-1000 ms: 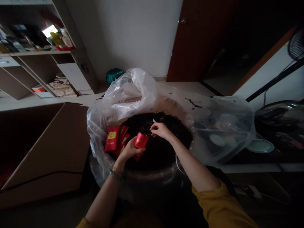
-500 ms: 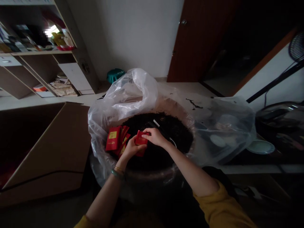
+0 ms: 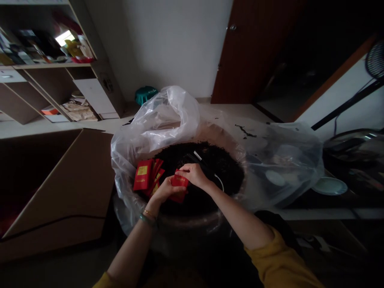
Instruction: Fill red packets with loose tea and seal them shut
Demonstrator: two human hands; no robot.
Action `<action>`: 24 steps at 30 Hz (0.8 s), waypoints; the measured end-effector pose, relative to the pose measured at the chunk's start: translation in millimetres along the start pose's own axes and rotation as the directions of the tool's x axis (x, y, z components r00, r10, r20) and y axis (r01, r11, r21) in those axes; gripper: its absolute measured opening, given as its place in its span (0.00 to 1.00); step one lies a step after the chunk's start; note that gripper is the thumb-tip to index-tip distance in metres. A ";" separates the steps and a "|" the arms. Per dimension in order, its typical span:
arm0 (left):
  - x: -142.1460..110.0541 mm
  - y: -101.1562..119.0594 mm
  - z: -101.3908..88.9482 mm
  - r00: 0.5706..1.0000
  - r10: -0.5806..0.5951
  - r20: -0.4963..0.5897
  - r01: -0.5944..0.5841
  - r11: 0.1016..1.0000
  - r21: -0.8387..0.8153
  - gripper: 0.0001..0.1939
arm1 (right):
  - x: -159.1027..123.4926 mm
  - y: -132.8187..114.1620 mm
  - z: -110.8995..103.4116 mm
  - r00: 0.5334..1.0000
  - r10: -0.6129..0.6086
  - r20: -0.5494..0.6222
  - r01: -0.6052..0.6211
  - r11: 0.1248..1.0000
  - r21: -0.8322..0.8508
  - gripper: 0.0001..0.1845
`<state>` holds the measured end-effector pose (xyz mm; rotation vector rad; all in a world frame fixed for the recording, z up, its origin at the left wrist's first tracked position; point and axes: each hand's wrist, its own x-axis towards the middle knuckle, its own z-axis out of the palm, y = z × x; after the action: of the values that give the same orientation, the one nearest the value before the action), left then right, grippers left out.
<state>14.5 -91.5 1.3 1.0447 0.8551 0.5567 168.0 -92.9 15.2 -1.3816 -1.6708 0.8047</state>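
Currently, fingers of the left hand (image 3: 163, 190) grasp a red packet (image 3: 180, 181); the right hand (image 3: 195, 175) pinches its upper edge, handling apparently unfinished. Left of the fingers, stacked packets (image 3: 142, 177); beneath, loose dark material (image 3: 231, 168).

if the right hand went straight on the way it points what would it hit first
Most likely the red packet in the left hand: the right hand seems to touch its upper edge, though depth is hard to judge.
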 end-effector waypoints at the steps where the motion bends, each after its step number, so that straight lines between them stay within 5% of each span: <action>1: -0.6 0.3 -0.2 1.000 -0.010 0.014 0.010 1.000 -0.009 0.26 | 0.4 0.3 -0.8 1.000 -0.003 0.012 0.003 1.000 -0.008 0.13; 6: 2.4 -2.0 -1.8 0.996 -0.017 -0.082 0.014 0.999 -0.039 0.25 | 6.7 10.3 -25.5 0.995 0.049 -0.086 -0.073 0.948 -0.308 0.17; 9: 5.2 -3.0 -2.5 0.993 0.015 -0.116 -0.023 0.998 -0.062 0.26 | 8.8 23.8 -42.5 0.969 0.121 -0.217 -0.234 0.737 -0.634 0.25; 13: 5.9 -2.6 -2.7 0.992 0.032 -0.118 -0.041 0.996 -0.076 0.26 | 10.2 41.2 -46.0 0.945 0.233 -0.230 -0.325 0.585 -0.743 0.28; 19: 4.5 -3.1 -2.7 0.993 0.064 -0.097 -0.068 0.997 -0.039 0.24 | 17.2 58.0 -42.7 0.915 0.319 -0.245 -0.397 0.621 -0.675 0.26; 24: 5.7 -5.1 -5.1 0.990 0.091 -0.104 -0.094 0.995 -0.019 0.23 | 19.3 50.6 -65.1 0.949 0.174 -0.264 -0.284 0.837 -0.468 0.24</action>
<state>13.5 -86.7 -6.6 1.0450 0.8917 0.7022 247.5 -65.2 5.9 -1.9864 -1.6252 0.3295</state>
